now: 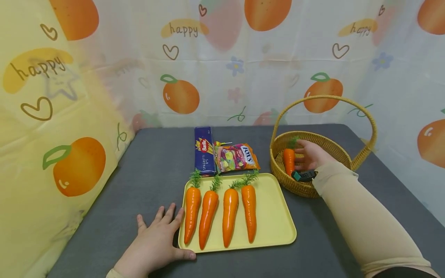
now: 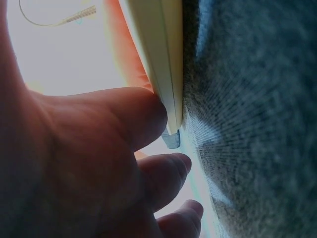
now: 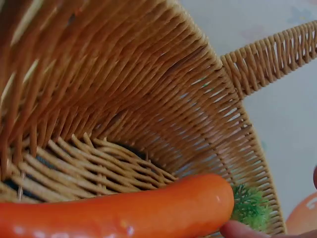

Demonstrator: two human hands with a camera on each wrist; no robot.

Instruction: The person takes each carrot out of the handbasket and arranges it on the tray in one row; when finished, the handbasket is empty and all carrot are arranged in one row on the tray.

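Note:
My left hand [image 1: 154, 243] lies with spread fingers at the left edge of a yellow tray [image 1: 274, 216]. In the left wrist view, its fingers [image 2: 133, 116] touch the tray's rim. Several orange toy carrots [image 1: 192, 212] with green tops lie side by side on the tray. To the right, a wicker basket [image 1: 286, 183] holds another carrot [image 1: 289, 161]. My right hand [image 1: 311, 154] is inside the basket, fingers extended beside that carrot. The right wrist view shows a fingertip [image 3: 237, 231] touching the carrot near its leafy top; most of that hand is out of frame.
Behind the tray lie a blue spaghetti box [image 1: 204, 150] and a Fox's candy bag [image 1: 236, 158], with a small yellow-wrapped item by them. The basket's tall handle [image 1: 323, 96] arches over its opening. A printed curtain [image 1: 222, 96] stands behind the grey table [image 1: 139, 177].

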